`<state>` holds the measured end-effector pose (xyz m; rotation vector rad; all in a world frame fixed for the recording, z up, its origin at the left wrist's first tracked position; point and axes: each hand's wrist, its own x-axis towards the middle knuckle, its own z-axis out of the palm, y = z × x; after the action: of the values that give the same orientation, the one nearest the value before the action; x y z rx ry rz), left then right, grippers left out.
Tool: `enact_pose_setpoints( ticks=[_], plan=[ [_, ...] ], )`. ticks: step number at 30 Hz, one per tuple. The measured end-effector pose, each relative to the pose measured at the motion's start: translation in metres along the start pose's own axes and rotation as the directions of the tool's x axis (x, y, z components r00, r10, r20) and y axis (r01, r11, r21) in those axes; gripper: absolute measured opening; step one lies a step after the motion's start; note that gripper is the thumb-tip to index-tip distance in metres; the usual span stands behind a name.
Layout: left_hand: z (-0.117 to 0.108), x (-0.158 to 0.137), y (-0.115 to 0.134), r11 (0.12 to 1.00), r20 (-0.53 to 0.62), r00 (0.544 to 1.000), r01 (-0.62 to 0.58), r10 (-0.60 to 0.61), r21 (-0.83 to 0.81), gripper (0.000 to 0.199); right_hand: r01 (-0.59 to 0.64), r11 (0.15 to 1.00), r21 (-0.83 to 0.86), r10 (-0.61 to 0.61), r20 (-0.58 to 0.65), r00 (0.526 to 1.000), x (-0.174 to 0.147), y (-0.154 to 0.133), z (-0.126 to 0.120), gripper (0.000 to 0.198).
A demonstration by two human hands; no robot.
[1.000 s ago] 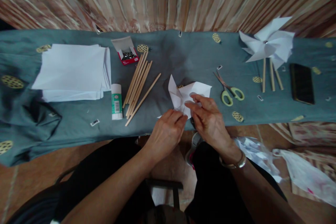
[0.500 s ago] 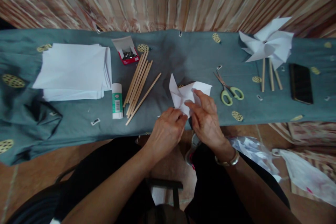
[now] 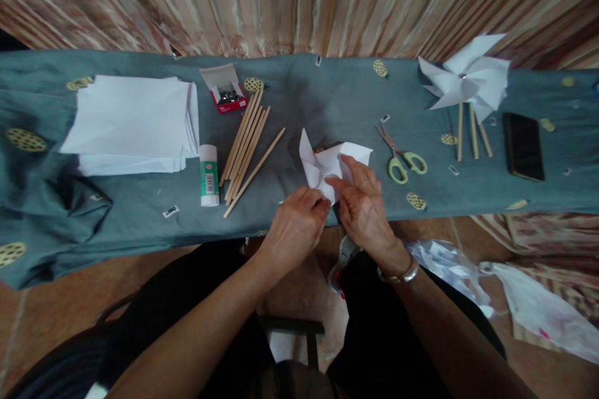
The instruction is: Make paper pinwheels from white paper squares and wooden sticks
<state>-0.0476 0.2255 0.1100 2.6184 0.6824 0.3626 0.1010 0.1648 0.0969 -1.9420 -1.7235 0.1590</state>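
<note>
A white paper pinwheel (image 3: 327, 168), with some corners folded up, lies at the front edge of the table between my hands. My left hand (image 3: 299, 218) is closed, its fingertips pinching the paper's near edge. My right hand (image 3: 362, 202) grips the same paper from the right, thumb and index finger bent towards its middle. The pinched parts are hidden under my fingers. Scissors with green handles (image 3: 399, 161) lie right of the paper, blades spread apart. To the left are several wooden sticks (image 3: 248, 146) and a glue stick (image 3: 209, 176).
An opened red box of small metal pins (image 3: 229, 96) stands behind the sticks. Stacked white paper (image 3: 133, 115) lies at left. At right are finished-looking pinwheels on sticks (image 3: 468, 78) and a dark phone (image 3: 524, 146). A plastic bag of scraps (image 3: 444, 268) sits below the table.
The view has shifted slightly, so things at right appear a little further left. Both hands keep nearly the same hold on the paper.
</note>
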Motion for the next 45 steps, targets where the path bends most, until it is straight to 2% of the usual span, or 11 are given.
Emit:
enact_pose_setpoints(
  ticks=[5,8,12,16,23,30,38,43,45],
  plan=[
    [0.001,-0.001,0.001,1.000,-0.001,1.000,0.014,-0.014,0.017,0.015,0.002,1.000,-0.005,-0.002,-0.001,1.000,-0.001,-0.005,0.003,0.039],
    [0.001,-0.002,0.002,1.000,-0.021,1.000,0.014,-0.013,0.024,0.015,0.012,0.999,0.050,-0.012,0.001,1.000,-0.004,-0.004,-0.003,0.041],
    [0.002,-0.002,0.001,1.000,-0.061,0.998,0.003,-0.001,0.023,0.014,-0.009,0.993,0.117,0.018,-0.080,0.997,0.000,0.013,-0.018,0.041],
    [0.003,-0.002,-0.001,0.999,-0.072,0.997,-0.016,0.018,0.029,0.013,-0.076,0.997,0.032,0.080,-0.177,0.981,0.015,0.039,-0.023,0.043],
    [0.004,-0.003,-0.005,1.000,-0.094,0.995,-0.019,0.020,0.010,0.023,-0.059,0.991,-0.123,0.052,-0.054,0.997,0.037,0.048,-0.013,0.045],
    [-0.002,-0.007,-0.013,0.999,-0.108,0.994,-0.009,0.012,0.034,0.031,-0.140,0.985,-0.105,0.130,-0.100,0.986,0.038,0.055,-0.032,0.042],
    [-0.015,-0.005,-0.034,0.996,-0.191,0.982,0.005,0.012,0.088,0.025,-0.175,0.979,-0.108,0.165,-0.092,0.982,0.014,0.042,-0.042,0.036],
    [-0.018,-0.007,-0.037,0.994,-0.227,0.974,0.033,-0.008,0.104,0.033,-0.201,0.970,-0.139,0.205,0.015,0.979,-0.007,0.031,-0.046,0.041],
    [-0.017,-0.012,-0.033,0.995,-0.256,0.967,0.005,0.021,0.101,0.038,-0.205,0.966,-0.157,0.214,0.040,0.976,-0.010,0.030,-0.047,0.042]
  ],
)
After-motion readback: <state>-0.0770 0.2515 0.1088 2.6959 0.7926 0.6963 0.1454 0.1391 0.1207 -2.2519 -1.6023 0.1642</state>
